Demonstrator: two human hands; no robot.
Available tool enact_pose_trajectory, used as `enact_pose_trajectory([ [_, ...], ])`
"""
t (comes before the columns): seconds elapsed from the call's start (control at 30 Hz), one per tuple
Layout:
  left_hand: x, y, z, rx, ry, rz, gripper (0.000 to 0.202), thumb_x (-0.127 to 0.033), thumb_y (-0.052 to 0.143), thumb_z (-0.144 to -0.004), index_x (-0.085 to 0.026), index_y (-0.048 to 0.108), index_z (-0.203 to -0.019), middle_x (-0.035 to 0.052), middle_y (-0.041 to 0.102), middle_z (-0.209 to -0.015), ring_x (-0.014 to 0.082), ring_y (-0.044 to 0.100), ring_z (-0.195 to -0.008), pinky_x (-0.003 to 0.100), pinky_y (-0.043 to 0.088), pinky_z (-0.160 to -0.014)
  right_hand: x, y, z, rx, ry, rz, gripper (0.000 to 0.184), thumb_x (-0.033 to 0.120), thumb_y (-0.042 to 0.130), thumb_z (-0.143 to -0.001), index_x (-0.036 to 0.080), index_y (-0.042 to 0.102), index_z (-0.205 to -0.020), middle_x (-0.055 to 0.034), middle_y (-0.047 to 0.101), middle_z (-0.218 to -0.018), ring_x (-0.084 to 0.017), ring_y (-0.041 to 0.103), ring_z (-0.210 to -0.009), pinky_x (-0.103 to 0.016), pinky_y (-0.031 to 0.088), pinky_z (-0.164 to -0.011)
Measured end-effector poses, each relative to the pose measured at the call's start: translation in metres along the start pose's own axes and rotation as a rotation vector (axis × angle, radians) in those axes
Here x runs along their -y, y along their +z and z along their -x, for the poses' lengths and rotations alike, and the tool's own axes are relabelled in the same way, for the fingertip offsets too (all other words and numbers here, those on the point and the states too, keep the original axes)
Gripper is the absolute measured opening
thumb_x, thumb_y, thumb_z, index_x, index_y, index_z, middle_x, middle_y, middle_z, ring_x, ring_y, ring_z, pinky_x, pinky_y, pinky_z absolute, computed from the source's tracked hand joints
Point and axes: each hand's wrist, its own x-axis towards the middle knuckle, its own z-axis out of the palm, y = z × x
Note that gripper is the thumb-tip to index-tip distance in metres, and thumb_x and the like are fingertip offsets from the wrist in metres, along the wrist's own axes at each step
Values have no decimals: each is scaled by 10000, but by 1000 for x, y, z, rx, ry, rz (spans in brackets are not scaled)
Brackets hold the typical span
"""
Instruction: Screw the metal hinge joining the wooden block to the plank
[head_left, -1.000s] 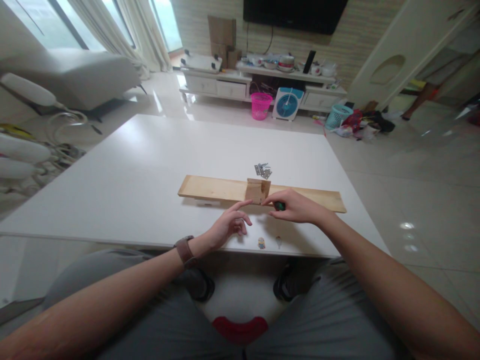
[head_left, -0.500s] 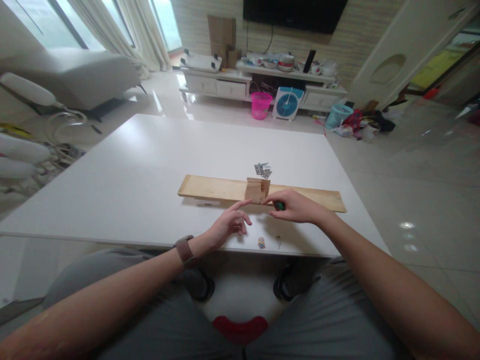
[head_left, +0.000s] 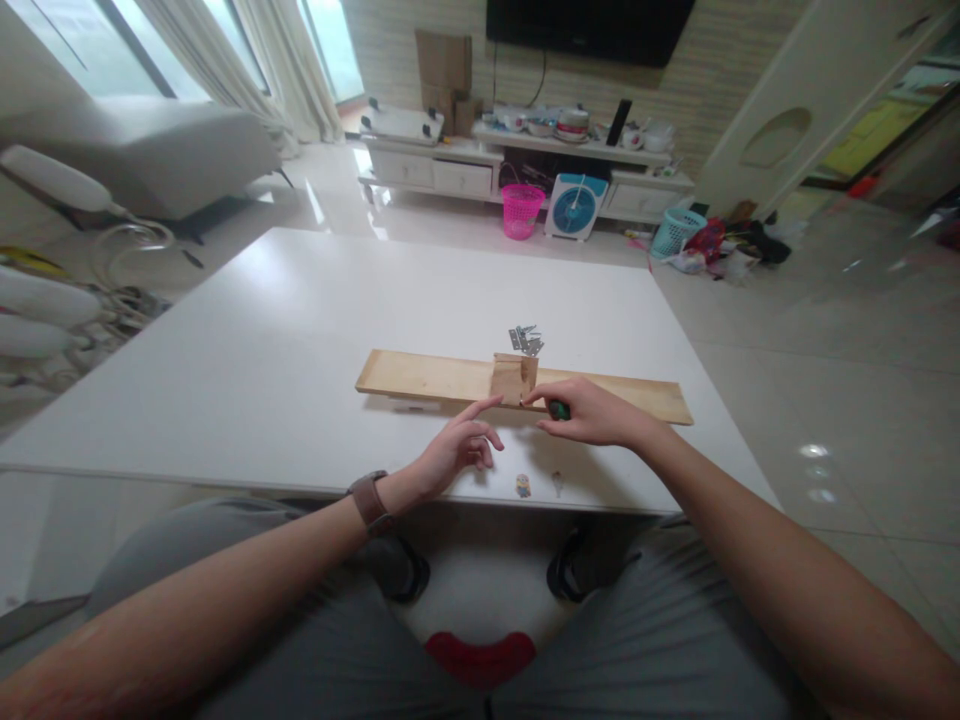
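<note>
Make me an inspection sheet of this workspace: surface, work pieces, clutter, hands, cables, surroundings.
Surface: white table.
Work pieces: long wooden board lying flat, with a smaller brown piece at its middle.
Clutter: metal pieces grouped beyond the board; a small cartoon figure near the table's front edge.
Left hand: fingers loosely spread, index fingertip at the brown piece's near edge.
Right hand: holds a green object, mostly hidden.
Cables: thin dark cable below the television.
Surroundings: pink basket and blue-and-white fan by a white cabinet.
</note>
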Motion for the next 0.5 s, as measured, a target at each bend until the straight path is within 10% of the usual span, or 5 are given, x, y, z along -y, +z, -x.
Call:
enact_pose_trajectory([
  [0.5, 3, -3, -1, -6, 7, -4, 730, -308, 674, -846, -195, 499, -1545, 31, 724, -841, 128, 638, -571, 231, 464, -561, 1, 0, -1, -22, -13, 15, 336, 218, 695, -882, 190, 724, -1215, 0, 662, -777, -126, 532, -675, -258, 392, -698],
])
